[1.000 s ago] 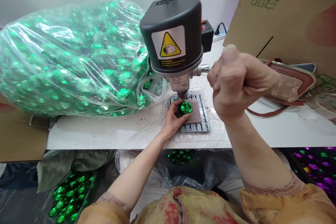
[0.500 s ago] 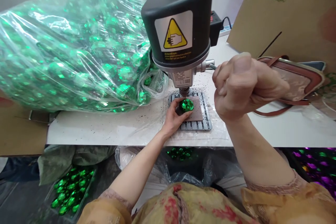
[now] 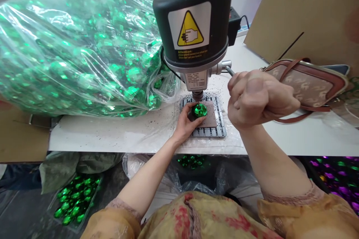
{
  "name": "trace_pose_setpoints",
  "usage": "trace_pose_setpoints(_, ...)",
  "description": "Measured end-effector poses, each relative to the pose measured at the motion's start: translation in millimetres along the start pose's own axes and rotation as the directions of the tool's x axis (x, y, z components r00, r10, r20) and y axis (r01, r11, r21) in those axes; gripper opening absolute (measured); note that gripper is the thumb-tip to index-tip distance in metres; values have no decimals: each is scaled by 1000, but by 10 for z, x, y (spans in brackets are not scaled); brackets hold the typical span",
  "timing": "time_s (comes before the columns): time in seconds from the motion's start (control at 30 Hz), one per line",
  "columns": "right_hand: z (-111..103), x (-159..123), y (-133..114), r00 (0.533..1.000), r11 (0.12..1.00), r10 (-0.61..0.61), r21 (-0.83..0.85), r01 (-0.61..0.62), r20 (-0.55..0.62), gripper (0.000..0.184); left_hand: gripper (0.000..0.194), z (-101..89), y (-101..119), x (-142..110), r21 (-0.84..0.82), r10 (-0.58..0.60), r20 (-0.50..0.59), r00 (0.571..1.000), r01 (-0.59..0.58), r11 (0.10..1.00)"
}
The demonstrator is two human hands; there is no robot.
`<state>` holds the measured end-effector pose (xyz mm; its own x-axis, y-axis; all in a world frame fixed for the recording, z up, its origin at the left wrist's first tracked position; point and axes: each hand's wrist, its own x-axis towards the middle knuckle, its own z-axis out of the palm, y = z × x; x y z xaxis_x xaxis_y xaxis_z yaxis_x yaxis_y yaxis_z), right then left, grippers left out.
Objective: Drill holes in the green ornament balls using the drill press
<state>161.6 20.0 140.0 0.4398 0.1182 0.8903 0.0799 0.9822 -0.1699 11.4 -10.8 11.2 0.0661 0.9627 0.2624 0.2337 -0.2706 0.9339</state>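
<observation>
Under the drill press [image 3: 193, 18], a shiny green faceted ball [image 3: 200, 110] sits on a brownish square board [image 3: 210, 119] on the slotted metal base [image 3: 221, 129]. My left hand [image 3: 187, 122] grips the ball from the left, thumb in front and fingers behind. The chuck [image 3: 198, 96] is just above the ball, and a dark spot shows on the ball's top. My right hand [image 3: 256, 99] is a fist around the press's feed lever [image 3: 230, 71], its far end hidden inside the fist.
A large clear bag of green balls [image 3: 84, 52] fills the table's left. A handbag [image 3: 303, 82] and cardboard box [image 3: 303, 15] stand at right. Below the table are a tub of green balls [image 3: 75, 199], a black bin [image 3: 196, 173] and purple pieces [image 3: 336, 177]. Dark shavings surround the base.
My right fist has shifted slightly down and left with the lever. The whole view has tilted a little. My left hand still holds the ball in place.
</observation>
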Motion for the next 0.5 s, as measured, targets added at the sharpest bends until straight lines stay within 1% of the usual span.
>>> trace_pose_setpoints(0.17,-7,-6,16,997,998,-66,19,66,34,52,58,-4,4,3,26,3,5,1000,-4,1000)
trace_pose_setpoints(0.4,-74,-78,46,991,993,-112,50,109,71,48,57,-9,2,-4,33,2,-2,1000,-2,999)
trace_pose_setpoints(0.5,-58,-80,19,994,996,-80,46,77,72,51,58,-13,-17,1,35,6,-3,1000,-6,999)
